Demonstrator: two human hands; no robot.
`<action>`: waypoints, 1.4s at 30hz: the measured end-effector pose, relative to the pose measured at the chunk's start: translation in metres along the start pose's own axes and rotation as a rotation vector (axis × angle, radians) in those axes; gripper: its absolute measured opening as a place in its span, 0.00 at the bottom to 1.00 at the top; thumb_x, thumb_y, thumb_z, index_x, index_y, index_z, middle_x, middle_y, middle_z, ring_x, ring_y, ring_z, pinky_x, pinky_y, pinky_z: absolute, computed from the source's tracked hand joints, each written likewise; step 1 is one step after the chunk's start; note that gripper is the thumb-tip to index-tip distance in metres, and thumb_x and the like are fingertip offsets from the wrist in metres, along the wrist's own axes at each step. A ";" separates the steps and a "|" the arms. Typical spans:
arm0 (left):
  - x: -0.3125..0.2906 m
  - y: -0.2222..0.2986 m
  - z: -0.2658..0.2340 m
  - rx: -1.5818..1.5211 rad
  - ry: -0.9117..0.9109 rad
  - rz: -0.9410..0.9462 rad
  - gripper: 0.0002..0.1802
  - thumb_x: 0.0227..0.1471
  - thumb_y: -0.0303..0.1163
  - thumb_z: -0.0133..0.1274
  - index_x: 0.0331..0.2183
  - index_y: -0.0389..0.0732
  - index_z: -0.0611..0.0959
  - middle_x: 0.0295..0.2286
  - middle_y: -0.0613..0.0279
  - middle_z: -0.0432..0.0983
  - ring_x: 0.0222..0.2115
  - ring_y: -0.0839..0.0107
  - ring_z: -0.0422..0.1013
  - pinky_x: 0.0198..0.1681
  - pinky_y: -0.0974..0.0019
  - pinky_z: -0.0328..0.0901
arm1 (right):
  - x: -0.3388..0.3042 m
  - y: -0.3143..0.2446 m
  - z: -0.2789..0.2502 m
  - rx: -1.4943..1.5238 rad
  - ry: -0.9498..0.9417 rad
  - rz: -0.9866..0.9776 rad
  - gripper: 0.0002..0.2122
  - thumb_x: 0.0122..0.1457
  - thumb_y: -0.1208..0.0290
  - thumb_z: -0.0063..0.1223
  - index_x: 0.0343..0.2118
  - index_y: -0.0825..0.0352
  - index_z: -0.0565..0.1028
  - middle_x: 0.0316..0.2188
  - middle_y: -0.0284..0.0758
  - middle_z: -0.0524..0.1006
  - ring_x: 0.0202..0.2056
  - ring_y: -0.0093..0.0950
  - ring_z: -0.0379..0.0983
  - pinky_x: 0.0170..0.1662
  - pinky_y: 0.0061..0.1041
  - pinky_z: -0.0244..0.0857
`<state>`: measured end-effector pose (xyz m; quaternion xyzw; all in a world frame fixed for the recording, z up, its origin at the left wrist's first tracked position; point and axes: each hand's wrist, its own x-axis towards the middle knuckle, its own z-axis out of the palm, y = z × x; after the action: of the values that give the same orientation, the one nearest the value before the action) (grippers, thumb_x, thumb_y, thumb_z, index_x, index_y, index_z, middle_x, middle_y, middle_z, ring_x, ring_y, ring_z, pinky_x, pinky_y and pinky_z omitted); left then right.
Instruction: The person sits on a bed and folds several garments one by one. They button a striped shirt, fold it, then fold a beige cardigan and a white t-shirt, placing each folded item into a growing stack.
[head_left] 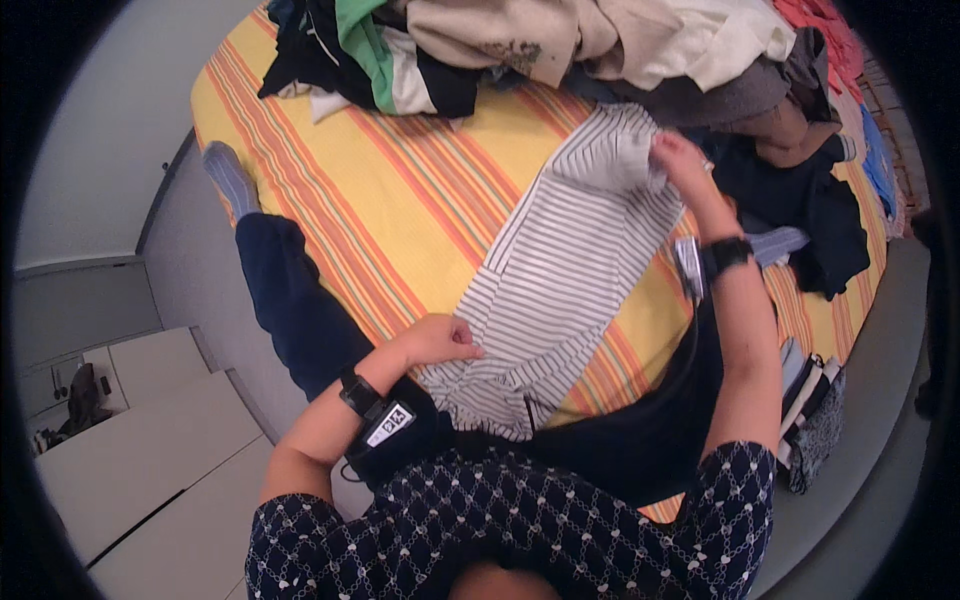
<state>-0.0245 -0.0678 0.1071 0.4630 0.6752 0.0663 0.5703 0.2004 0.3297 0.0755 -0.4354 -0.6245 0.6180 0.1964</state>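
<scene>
A white garment with thin dark stripes [565, 270] lies stretched across a bed with a yellow and orange striped cover [400, 190]. My left hand [440, 340] pinches the near edge of the garment, fingers closed on the cloth. My right hand [680, 160] grips its far end, close to the clothes pile. Both wrists wear dark bands with small devices. My patterned dark top fills the bottom of the view.
A heap of mixed clothes [560, 50] covers the far end of the bed, with dark garments [810, 210] at the right. My leg in dark trousers with a grey sock [280, 290] rests along the left bed edge. Folded items [815, 410] hang at the right edge. White floor panels lie at the left.
</scene>
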 end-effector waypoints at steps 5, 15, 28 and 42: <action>0.000 -0.010 0.019 0.071 0.131 0.066 0.16 0.41 0.40 0.62 0.26 0.38 0.78 0.18 0.65 0.72 0.21 0.77 0.66 0.26 0.71 0.63 | 0.014 -0.005 0.005 -0.646 0.527 -0.162 0.20 0.55 0.54 0.48 0.39 0.70 0.73 0.35 0.45 0.76 0.37 0.39 0.74 0.40 0.31 0.65; -0.001 -0.021 0.014 -0.282 0.031 -0.059 0.09 0.44 0.34 0.58 0.24 0.39 0.79 0.18 0.69 0.72 0.21 0.80 0.67 0.26 0.74 0.63 | -0.201 -0.040 0.081 -0.585 -0.662 -0.119 0.09 0.50 0.74 0.55 0.34 0.69 0.73 0.27 0.35 0.75 0.31 0.25 0.71 0.36 0.23 0.65; -0.005 -0.029 0.015 -0.357 0.205 -0.126 0.11 0.43 0.38 0.58 0.22 0.40 0.78 0.15 0.71 0.68 0.16 0.79 0.64 0.19 0.73 0.59 | -0.307 0.004 0.119 -0.756 -0.282 -0.306 0.13 0.46 0.77 0.52 0.38 0.67 0.72 0.35 0.41 0.74 0.37 0.38 0.70 0.40 0.31 0.66; -0.026 -0.011 0.036 1.101 -0.113 0.764 0.62 0.21 0.46 0.67 0.59 0.45 0.55 0.60 0.55 0.45 0.61 0.59 0.45 0.60 0.44 0.42 | -0.331 0.076 0.185 -1.394 -0.572 -0.828 0.24 0.54 0.66 0.45 0.56 0.50 0.61 0.60 0.36 0.53 0.59 0.39 0.50 0.50 0.52 0.57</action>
<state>-0.0029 -0.1077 0.1071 0.8954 0.3685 -0.1150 0.2218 0.2583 -0.0528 0.0708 -0.0212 -0.9956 0.0578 -0.0710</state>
